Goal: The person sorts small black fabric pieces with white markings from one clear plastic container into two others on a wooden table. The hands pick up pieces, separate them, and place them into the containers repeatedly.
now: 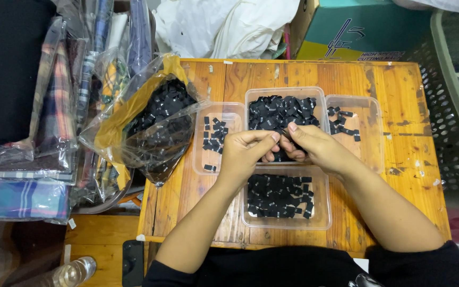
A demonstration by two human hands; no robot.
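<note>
1. We are pinching our left hand [246,151] and our right hand [314,146] together over the middle of the table; thumbs and forefingers are nearly closed, tips almost meeting, and they seem to be gripping one or two small black fabric labels [281,133], though the labels between the fingers are too small for us to tell how many
2. We are holding them just above the clear rectangular plastic tub at the back centre [285,93], which is heaped with loose black labels
3. We are keeping a second clear tub nearest us [285,223] under our wrists; its labels are lying flatter, in rough rows
4. We are flanking these with a clear tub on the left [202,159] and a clear tub on the right [370,133], each holding only a scatter of labels
5. We judge the sorting as partway along: the heaped tub and the crinkled clear plastic bag of black labels [158,125] on the orange wooden table [399,101] are both still full
</note>
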